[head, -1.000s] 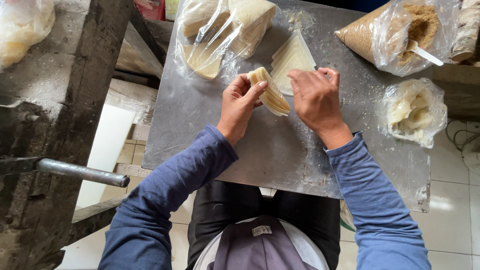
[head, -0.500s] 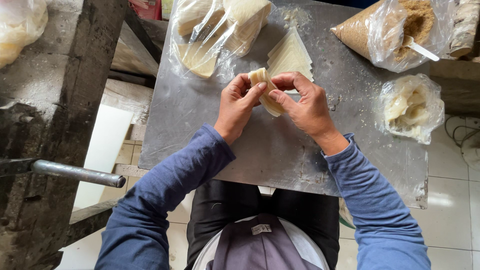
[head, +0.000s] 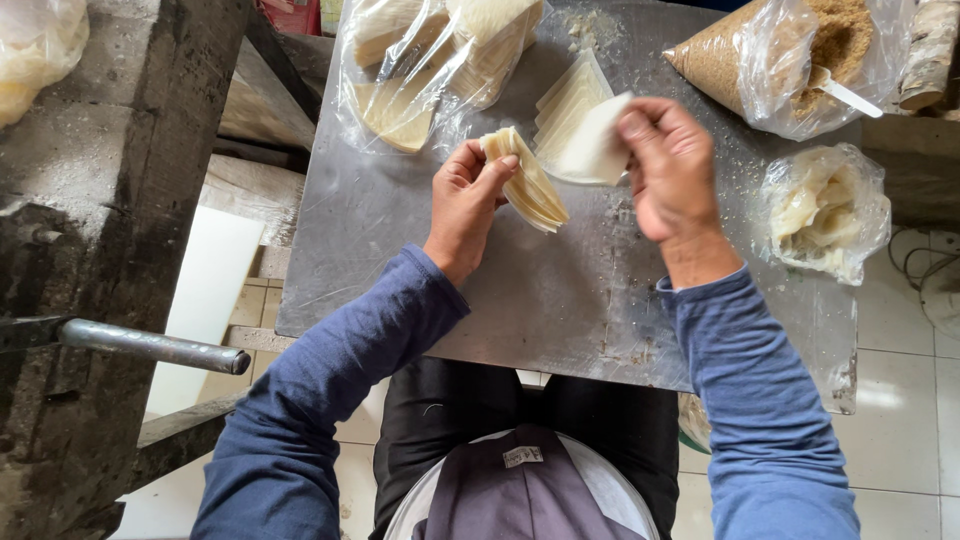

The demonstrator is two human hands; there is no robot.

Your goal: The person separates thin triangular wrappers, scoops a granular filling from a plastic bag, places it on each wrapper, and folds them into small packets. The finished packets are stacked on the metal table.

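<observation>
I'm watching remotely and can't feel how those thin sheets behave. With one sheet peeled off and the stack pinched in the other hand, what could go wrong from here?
1. The left hand pinches the wrapper stack at one end only; its fanned free end could slip or splay onto the metal table.
2. The single sheet in the right hand looks thin and bent, so it may tear or crease.
3. Loose crumbs on the table might stick to a dropped sheet.

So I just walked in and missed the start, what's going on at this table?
A person in blue sleeves is separating thin pale wrapper sheets over a metal table. The left hand grips a small stack of wrappers, and the right hand holds a single sheet apart from it. More sheets lie on the table beneath. Around them sit a bag of wrappers, a bag of brown crumbs and a small bag of pale pieces.
</observation>
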